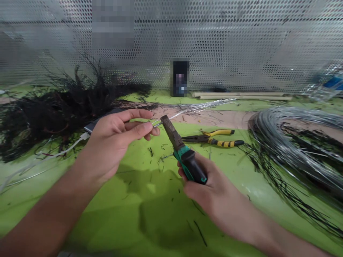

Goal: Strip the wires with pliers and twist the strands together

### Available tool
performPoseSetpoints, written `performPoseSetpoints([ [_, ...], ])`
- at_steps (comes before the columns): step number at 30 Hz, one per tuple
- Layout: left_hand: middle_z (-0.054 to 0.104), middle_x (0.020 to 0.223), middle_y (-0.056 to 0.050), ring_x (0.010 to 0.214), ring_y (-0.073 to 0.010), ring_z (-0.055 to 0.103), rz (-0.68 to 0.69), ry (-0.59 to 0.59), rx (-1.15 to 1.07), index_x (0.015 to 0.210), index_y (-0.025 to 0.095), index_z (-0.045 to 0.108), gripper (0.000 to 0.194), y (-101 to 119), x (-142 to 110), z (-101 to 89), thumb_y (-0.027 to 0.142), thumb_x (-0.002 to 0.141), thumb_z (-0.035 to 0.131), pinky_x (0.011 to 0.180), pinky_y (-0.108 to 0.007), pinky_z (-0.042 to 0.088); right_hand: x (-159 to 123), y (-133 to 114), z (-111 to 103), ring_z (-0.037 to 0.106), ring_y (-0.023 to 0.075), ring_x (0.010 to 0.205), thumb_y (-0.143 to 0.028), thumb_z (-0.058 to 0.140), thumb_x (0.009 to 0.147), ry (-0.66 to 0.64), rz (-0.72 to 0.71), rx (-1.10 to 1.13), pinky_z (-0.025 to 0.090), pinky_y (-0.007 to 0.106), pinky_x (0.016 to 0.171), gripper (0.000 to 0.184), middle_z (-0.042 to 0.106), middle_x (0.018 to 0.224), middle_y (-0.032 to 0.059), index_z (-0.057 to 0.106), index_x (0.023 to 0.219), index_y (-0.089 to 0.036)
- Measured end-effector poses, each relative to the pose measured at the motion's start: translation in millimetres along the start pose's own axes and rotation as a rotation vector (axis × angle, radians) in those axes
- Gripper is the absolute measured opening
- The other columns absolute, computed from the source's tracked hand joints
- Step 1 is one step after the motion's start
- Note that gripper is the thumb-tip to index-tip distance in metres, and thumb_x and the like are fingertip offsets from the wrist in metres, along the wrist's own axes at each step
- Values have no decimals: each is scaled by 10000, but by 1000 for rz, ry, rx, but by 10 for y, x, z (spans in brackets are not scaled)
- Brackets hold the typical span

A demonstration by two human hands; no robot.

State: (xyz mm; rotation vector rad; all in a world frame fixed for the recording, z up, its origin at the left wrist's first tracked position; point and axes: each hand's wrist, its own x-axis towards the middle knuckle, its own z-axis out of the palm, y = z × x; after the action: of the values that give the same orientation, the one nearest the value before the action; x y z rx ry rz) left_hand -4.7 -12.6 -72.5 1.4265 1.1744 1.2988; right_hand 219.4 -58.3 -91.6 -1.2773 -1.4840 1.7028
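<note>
My left hand pinches the near end of a thin silver wire between thumb and fingers, above the green table. My right hand is wrapped round the green and black handles of a pair of pliers. The rusty jaws of the pliers meet the wire just right of my left fingertips. The wire runs back toward a bundle of straight silver wires lying on the table.
A pile of black fibres fills the left. Yellow and black long-nose pliers lie at centre right. A large coil of silver wire sits right, with black strands. A perforated metal wall stands behind. A phone with white cable lies by my left hand.
</note>
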Motion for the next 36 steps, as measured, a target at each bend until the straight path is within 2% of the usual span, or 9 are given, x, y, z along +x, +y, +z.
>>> performPoseSetpoints([
  [8, 796, 848, -10, 714, -92, 708, 25, -49, 9, 994, 195, 807, 125, -18, 2, -49, 220, 874, 830, 645, -167, 527, -4, 3, 1, 320, 85, 521, -171, 570, 717, -27, 36, 25, 247, 232, 462, 201, 346, 673, -85, 489, 884, -248],
  [12, 805, 899, -3, 767, -105, 724, 109, -80, 119, 1077, 228, 808, 157, 11, -27, -63, 258, 924, 790, 693, -190, 561, -2, 20, 2, 308, 91, 548, -176, 568, 723, -10, 14, 15, 253, 232, 472, 184, 347, 682, -80, 500, 881, -243],
  [14, 816, 1006, -1, 862, -122, 756, 283, -70, 309, 1153, 239, 783, 213, 16, -59, -56, 240, 941, 760, 757, -204, 587, 1, 29, 0, 307, 94, 561, -183, 570, 726, 5, 18, 4, 258, 234, 478, 177, 354, 689, -76, 497, 876, -240],
  [16, 821, 1078, -1, 939, -130, 774, 551, 5, 610, 1202, 224, 755, 268, 1, -80, -40, 170, 940, 739, 858, -220, 598, 5, 37, -4, 318, 96, 572, -192, 574, 726, 17, 19, -7, 271, 235, 484, 184, 374, 707, -69, 486, 880, -241],
  [19, 836, 1020, -16, 942, -142, 786, 958, 158, 980, 1126, 180, 752, 216, -39, -74, -17, 94, 928, 752, 923, -253, 588, 11, 44, -9, 345, 102, 594, -209, 577, 731, 27, 6, -18, 296, 238, 495, 192, 411, 752, -55, 471, 888, -243],
  [22, 837, 980, -25, 906, -167, 790, 1144, 206, 1088, 1076, 188, 738, 170, -57, -52, -18, 146, 925, 803, 862, -297, 602, 12, 41, -12, 348, 107, 610, -209, 575, 738, 31, -9, -31, 302, 240, 501, 185, 422, 771, -48, 469, 886, -243],
  [28, 833, 944, 44, 882, -159, 792, 1094, 195, 1133, 1064, 302, 745, 170, -52, -78, -47, 204, 943, 810, 818, -310, 596, 21, 45, -10, 341, 107, 607, -194, 577, 736, 25, -16, -49, 297, 238, 492, 182, 401, 743, -57, 466, 873, -240],
  [32, 827, 904, 60, 831, -147, 779, 905, 216, 955, 962, 320, 773, 54, -65, -94, -17, 275, 957, 804, 773, -292, 577, 11, 50, -4, 335, 100, 597, -196, 589, 758, 23, 2, -43, 299, 232, 488, 180, 399, 736, -65, 474, 890, -238],
  [36, 817, 872, 48, 754, -132, 743, 801, 162, 868, 899, 293, 777, 81, -61, -83, 2, 341, 959, 803, 714, -279, 544, -24, 27, -1, 323, 94, 576, -194, 596, 765, 31, 31, -49, 288, 231, 484, 178, 376, 718, -72, 474, 887, -239],
])
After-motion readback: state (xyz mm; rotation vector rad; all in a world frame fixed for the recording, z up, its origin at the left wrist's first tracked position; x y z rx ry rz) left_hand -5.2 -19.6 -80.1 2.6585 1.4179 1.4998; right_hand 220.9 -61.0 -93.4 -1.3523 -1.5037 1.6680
